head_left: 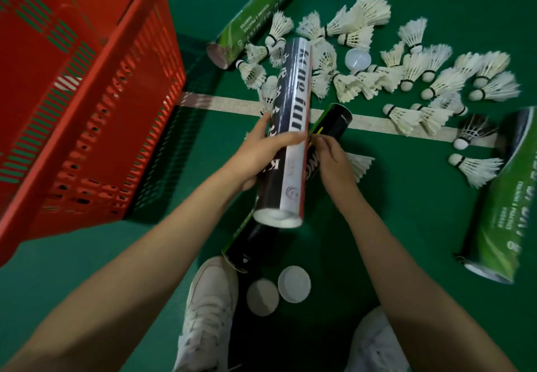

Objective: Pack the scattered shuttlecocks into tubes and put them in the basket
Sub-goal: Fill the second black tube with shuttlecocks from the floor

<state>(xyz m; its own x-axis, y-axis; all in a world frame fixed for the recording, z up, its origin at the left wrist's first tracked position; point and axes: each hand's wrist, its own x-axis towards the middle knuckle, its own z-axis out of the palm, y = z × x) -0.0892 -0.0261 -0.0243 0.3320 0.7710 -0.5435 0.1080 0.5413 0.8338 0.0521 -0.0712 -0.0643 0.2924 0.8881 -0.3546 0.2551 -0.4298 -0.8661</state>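
Note:
My left hand [261, 155] grips a black-and-white shuttlecock tube [292, 104] around its middle, lifted off the floor with its open white end toward me. My right hand [334, 162] curls round a black tube [334, 120] that lies under the first one and runs down to my left shoe. Several white shuttlecocks [406, 72] lie scattered on the green floor beyond my hands, and one black shuttlecock [472, 133] lies at the right. The red basket [96, 86] stands tilted at the left.
Two green tubes lie on the floor, one at the top [255, 20], one at the right edge [499, 197]. Two white caps [293, 283] sit between my white shoes [209, 313]. A clear cap [358, 60] lies among the shuttlecocks. A white court line [232, 103] crosses the floor.

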